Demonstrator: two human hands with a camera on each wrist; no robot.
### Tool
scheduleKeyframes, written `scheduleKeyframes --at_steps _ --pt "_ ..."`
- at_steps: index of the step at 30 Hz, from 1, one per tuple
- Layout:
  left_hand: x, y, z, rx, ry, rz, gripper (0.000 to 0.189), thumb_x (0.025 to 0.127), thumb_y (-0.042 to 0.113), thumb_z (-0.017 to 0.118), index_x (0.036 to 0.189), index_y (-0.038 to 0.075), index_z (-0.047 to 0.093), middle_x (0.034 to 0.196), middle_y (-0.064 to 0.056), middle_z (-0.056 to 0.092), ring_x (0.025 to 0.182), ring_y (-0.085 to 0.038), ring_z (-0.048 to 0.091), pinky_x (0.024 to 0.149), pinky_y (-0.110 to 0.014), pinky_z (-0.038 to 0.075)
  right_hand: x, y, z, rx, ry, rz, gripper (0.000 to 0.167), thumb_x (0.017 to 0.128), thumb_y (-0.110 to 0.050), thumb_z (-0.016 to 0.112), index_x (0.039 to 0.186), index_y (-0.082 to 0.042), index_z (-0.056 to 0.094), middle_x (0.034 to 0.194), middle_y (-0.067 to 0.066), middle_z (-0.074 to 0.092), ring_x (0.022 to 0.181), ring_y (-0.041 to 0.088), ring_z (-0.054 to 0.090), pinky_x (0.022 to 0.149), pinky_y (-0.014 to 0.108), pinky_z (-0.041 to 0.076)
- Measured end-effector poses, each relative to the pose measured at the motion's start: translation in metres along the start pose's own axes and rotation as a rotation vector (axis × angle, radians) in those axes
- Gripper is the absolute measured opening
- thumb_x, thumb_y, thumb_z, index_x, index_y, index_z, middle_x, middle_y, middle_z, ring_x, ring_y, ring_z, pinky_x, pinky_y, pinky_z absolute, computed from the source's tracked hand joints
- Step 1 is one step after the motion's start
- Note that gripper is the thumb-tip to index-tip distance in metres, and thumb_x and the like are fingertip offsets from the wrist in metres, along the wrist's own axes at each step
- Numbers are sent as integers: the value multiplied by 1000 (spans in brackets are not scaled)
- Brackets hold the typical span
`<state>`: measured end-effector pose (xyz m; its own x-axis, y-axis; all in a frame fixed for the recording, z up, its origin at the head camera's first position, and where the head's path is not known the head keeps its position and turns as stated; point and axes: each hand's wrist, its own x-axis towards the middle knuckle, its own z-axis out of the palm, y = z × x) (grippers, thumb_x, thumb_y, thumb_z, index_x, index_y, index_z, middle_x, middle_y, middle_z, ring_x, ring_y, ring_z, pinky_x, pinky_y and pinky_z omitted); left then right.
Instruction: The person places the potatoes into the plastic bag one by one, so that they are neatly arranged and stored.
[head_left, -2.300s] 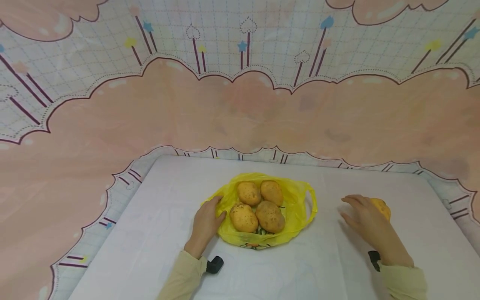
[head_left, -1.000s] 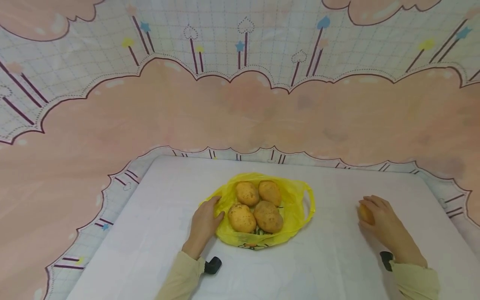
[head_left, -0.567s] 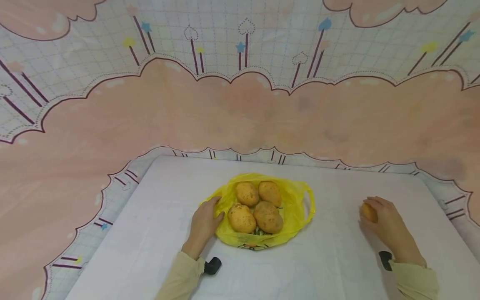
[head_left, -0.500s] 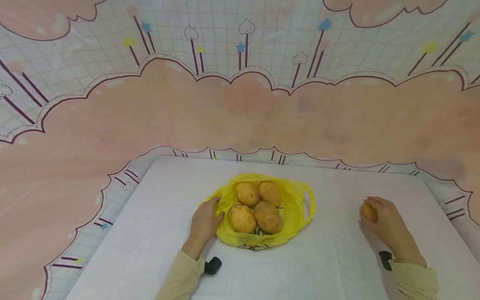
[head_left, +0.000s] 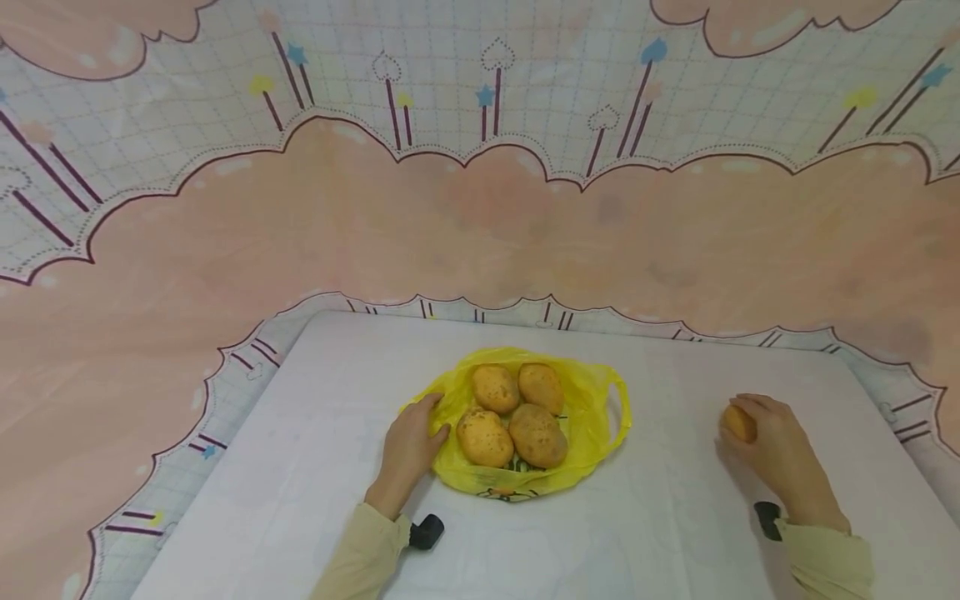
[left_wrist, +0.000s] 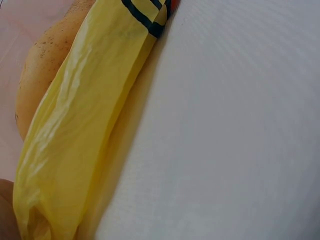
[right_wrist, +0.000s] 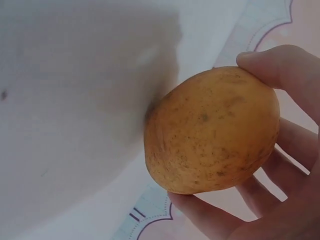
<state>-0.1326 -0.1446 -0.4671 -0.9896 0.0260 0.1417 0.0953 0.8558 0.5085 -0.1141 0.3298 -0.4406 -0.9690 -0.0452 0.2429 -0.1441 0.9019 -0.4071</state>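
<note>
A yellow plastic bag (head_left: pixel 592 417) lies spread with its mouth facing up on the table. Inside it sit several potatoes (head_left: pixel 485 437); the side of one potato (left_wrist: pixel 42 65) shows past the bag's wall in the left wrist view. At the bag's left rim, my left hand (head_left: pixel 405 446) holds the edge, and the plastic (left_wrist: pixel 55 190) bunches near a finger. Well to the right, my right hand (head_left: pixel 776 446) grips a single potato (right_wrist: pixel 212 132) between thumb and fingers. That potato touches or nearly touches the table; I cannot tell which.
A white cloth covers the table (head_left: pixel 652 533). A patterned pink and white cloth (head_left: pixel 480 225) hangs behind and to the sides. The bag's loop handle (head_left: pixel 621 412) points right, toward the right hand. A black wrist camera (head_left: pixel 427 532) sits on the left wrist.
Over two seconds ago my right hand was left of the lone potato, not gripping it. It moved right and took hold of it. The left hand and bag have stayed put.
</note>
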Motion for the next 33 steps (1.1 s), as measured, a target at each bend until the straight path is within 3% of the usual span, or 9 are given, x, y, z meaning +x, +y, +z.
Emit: scheduleKeyframes --at_steps 26,33 --pt "1 -2 2 -7 7 6 50 88 15 75 133 1 58 125 -17 65 113 -36 62 95 -50 51 12 -55 -1 35 -12 -12 50 83 -9 78 124 11 59 131 31 51 119 48 45 95 67 44" --pt "1 -2 3 -5 13 5 50 87 15 76 132 2 59 124 -17 66 111 -36 63 93 -50 52 17 -68 4 53 32 -102 46 81 -6 78 121 11 62 128 29 54 117 47 47 94 65 45"
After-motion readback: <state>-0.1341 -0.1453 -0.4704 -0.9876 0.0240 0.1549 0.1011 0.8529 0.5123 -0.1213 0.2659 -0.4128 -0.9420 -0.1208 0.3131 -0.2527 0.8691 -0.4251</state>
